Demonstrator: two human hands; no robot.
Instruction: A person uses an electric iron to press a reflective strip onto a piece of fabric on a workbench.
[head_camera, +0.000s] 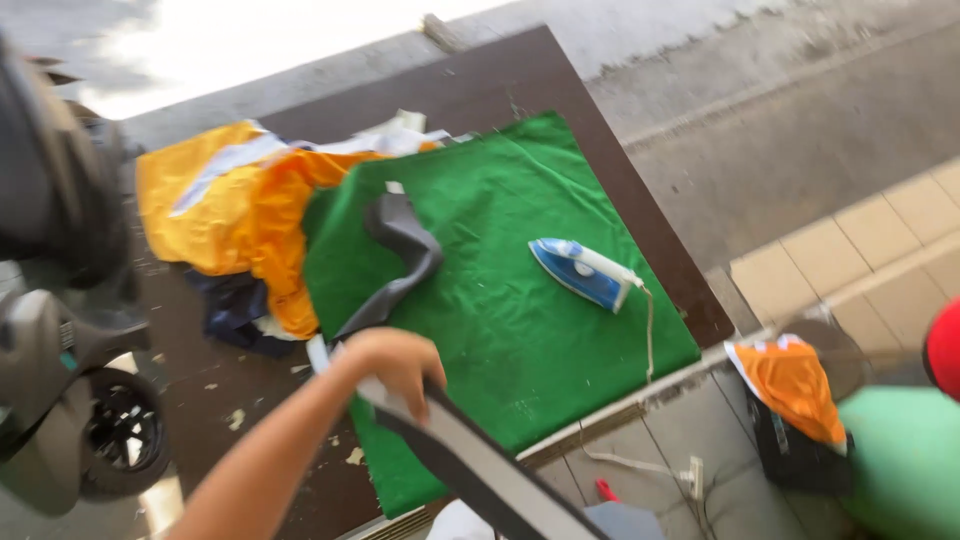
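Note:
My left hand reaches in from the lower left and is shut on a long dark grey strip of fabric with a pale edge. The strip runs from the bottom of the view up under my hand to a folded end lying on a green cloth. The green cloth is spread over a dark brown table. A blue and white iron rests flat on the green cloth to the right of my hand, apart from it. My right hand is out of view.
Orange and yellow garments and a navy cloth are piled at the table's left. The iron's white cord drops to a socket strip on the floor. A scooter stands at left; an orange cloth lies at right.

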